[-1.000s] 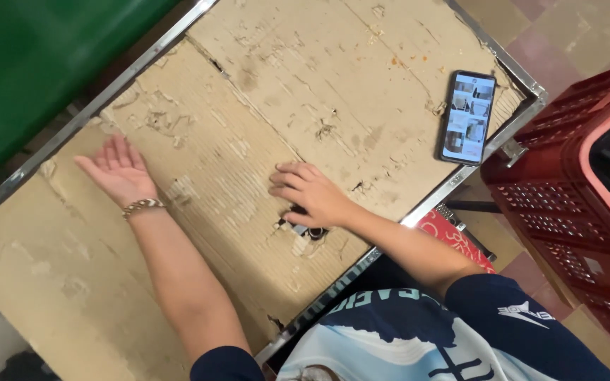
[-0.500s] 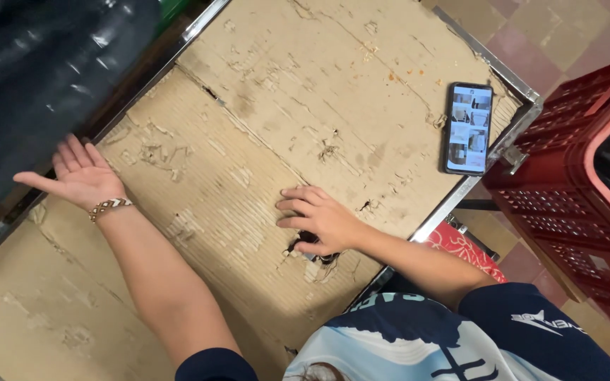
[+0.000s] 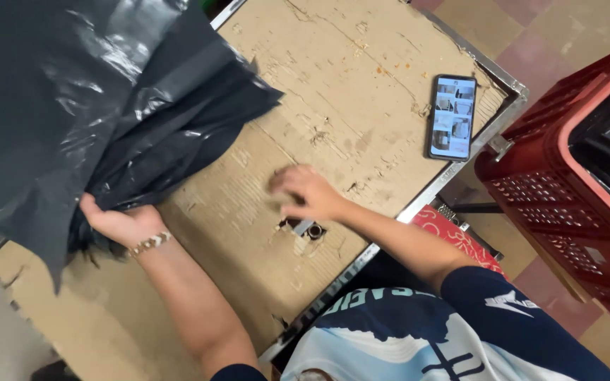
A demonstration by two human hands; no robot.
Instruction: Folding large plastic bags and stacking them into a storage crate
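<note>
A big black plastic bag (image 3: 93, 106) hangs crumpled over the left half of the worn cardboard sheet (image 3: 361, 77) that covers the metal-framed table. My left hand (image 3: 118, 224), with a beaded bracelet on the wrist, grips the bag's lower edge. My right hand (image 3: 306, 192) hovers palm down over the middle of the cardboard, blurred, fingers spread and holding nothing. Just below it a small dark and silver object (image 3: 303, 228) sits in a torn hole in the cardboard.
A phone (image 3: 452, 116) with a lit screen lies near the table's right edge. A red plastic crate (image 3: 566, 190) stands to the right on the tiled floor. A red patterned thing (image 3: 453, 229) shows under the table edge.
The black bag has come in from the upper left and now covers the table's left part. My left hand has closed on it. My right hand has lifted slightly off the small object.
</note>
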